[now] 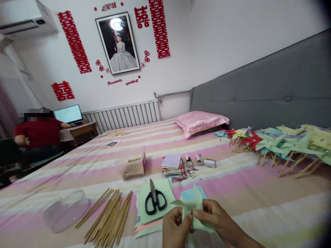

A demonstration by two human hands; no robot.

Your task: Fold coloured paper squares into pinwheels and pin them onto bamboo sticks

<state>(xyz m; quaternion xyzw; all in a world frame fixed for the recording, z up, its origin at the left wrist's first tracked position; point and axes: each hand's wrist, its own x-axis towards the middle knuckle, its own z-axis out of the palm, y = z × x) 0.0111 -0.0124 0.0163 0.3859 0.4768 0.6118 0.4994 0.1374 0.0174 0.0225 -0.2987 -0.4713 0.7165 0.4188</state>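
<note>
A pale green paper pinwheel [198, 201] is held between both hands low in the view. My left hand [176, 224] pinches its left side, thumb at the centre. My right hand [217, 217] grips the other side, its thumb also pressed near the middle. Whatever lies right under the thumbs is too small to make out. Blue paper [192, 193] shows just behind the pinwheel. To the left, black-handled scissors [154, 199] rest on a stack of green paper sheets [165, 189], with coloured strips beneath.
Wooden sticks [108, 217] and a clear plastic lid [64, 210] lie left. Beyond are a clear box of sticks [133, 168], stacked coloured squares [172, 165], loose metal pins [191, 172] and small boxes [209, 163]. Finished pinwheels [274, 143] lie right. A person in red [38, 132] sits far left.
</note>
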